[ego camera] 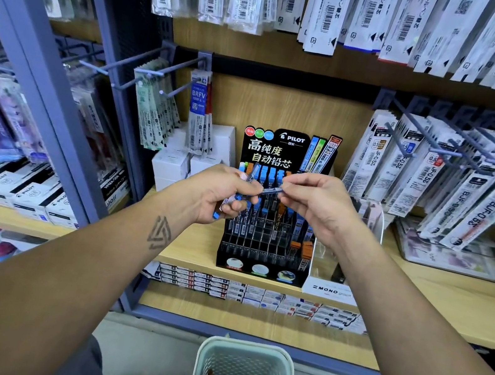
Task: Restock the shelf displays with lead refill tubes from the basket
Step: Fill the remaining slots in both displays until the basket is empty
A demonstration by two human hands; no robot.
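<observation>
A stationery shop aisle fills the view, with a wooden shelf carrying a black display stand marked PILOT as the landmark at the centre. The stand's slots hold upright lead tubes with blue and orange caps; several slots toward its front are bare. To the left of the stand sit white boxes, and further left lie flat black-and-white boxes. Above and to both sides of the stand, packaged pen refills hang from metal hooks. Just right of the stand's base is a small white box marked MONO.

In front of the stand, both hands are raised and nearly meet. The left hand is curled around a bundle of tubes, whose blue caps stick out above and below the fist. The right hand pinches one end of a single lead tube between thumb and fingertips; the tube lies roughly level, its other end touching the left hand's fingers.

Below the stand, on the floor, stands a pale green basket with a few more items at its bottom, too dim to make out clearly.
</observation>
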